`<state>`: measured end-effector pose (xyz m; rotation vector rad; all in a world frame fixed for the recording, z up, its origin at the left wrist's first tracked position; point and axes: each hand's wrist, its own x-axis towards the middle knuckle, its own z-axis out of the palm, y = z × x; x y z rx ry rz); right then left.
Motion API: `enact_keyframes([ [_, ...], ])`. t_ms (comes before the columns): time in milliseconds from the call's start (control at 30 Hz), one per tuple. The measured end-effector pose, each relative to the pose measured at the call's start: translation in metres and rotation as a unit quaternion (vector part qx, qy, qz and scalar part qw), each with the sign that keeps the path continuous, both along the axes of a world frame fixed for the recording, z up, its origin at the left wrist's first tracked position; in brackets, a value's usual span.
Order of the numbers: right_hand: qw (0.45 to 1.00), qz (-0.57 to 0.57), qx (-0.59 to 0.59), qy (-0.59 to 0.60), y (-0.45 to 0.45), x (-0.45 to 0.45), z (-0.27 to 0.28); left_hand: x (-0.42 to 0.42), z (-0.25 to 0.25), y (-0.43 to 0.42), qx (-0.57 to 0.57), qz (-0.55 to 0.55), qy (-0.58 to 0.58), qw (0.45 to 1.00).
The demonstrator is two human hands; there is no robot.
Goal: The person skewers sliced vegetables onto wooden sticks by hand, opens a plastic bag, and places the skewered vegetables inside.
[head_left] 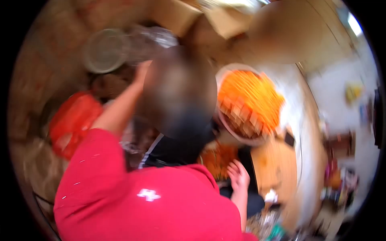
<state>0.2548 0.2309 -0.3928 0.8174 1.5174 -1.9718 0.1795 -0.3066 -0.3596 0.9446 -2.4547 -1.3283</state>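
My left hand (pixel 142 74) reaches out to the upper left, and a large blurred patch covers its fingers. What it touches cannot be made out. My right hand (pixel 239 175) is raised near my lap, open, with fingers apart and nothing visible in it. Just beyond it lies a pile of small orange pieces (pixel 221 156), beside dark cloth. Farther up stands a pale pink round basin (pixel 237 138), heaped with long orange strips (pixel 253 94). Tan block-like ends (pixel 241 116) show on the near side of the heap.
A red plastic bag (pixel 74 124) and a round translucent tub (pixel 105 51) are on the left. Cardboard boxes (pixel 177 16) stand at the top. A wooden board (pixel 275 164) with a small dark object (pixel 289 139) is at the right. Much is blurred.
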Motion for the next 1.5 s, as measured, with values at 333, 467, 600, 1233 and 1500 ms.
enact_keyframes([
  [333, 0.984, 0.074, 0.126, 0.102, -0.035, 0.102, 0.015, 0.026, -0.041, 0.191, 0.321, -0.240, -0.002, 0.916],
  [467, 0.969, 0.049, 0.187, 0.153, -0.023, 0.140, 0.037, 0.032, -0.017, 0.242, 0.344, -0.323, 0.042, 0.881],
  [600, 0.934, -0.028, 0.235, 0.267, -0.004, 0.181, 0.049, 0.049, 0.021, 0.299, 0.275, -0.495, 0.079, 0.821],
  [1233, 0.799, -0.180, 0.507, -0.268, 0.139, 0.387, -0.126, 0.046, 0.031, 0.473, -0.354, -0.702, 0.198, 0.585],
  [1500, 0.790, -0.193, 0.526, -0.249, 0.179, 0.441, -0.144, 0.033, 0.017, 0.494, -0.363, -0.710, 0.182, 0.576],
])
